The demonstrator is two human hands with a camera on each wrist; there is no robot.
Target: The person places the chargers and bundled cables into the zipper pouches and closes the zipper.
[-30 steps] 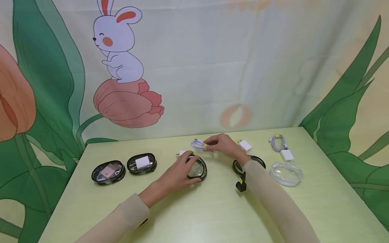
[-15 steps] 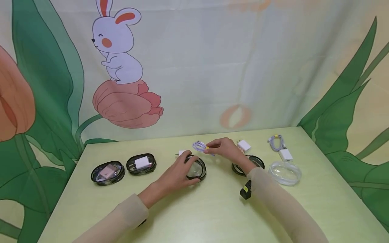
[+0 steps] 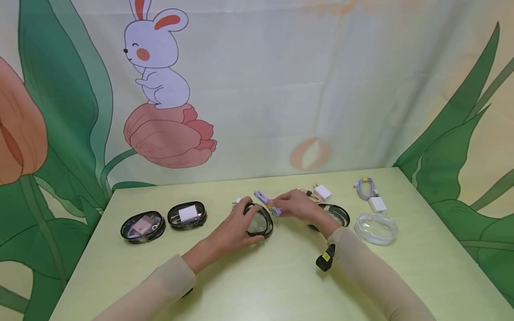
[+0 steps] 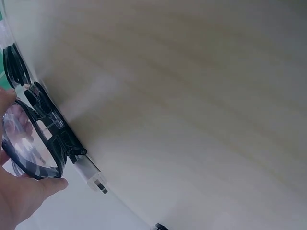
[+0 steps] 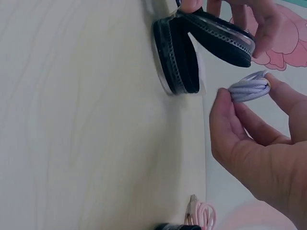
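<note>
My left hand point(image 3: 230, 232) holds up the lid of a small clear zippered case point(image 3: 257, 221) with black edging, thumb at one side and fingers at the other. In the right wrist view, the case's raised lid point(image 5: 218, 37) stands at an angle to its lower half point(image 5: 175, 64). Thumb and fingers of my right hand point(image 3: 296, 206) pinch a coiled lavender cable point(image 5: 250, 87) with a yellow tie, just right of the case's rim. A white charger plug point(image 3: 237, 203) shows partly behind my left hand.
Two black-edged cases point(image 3: 188, 216) with chargers inside lie to the left. Behind my right wrist are another black case point(image 3: 338, 213), a pink cable point(image 3: 307, 195) and a white charger point(image 3: 323, 192). Further right lie a clear case point(image 3: 376, 228), lavender cable point(image 3: 365, 189) and white charger point(image 3: 378, 205).
My right hand has come down closer to the case, and the lavender cable has turned in its fingers. The pink cable has come into sight. My left hand has stayed in place.
</note>
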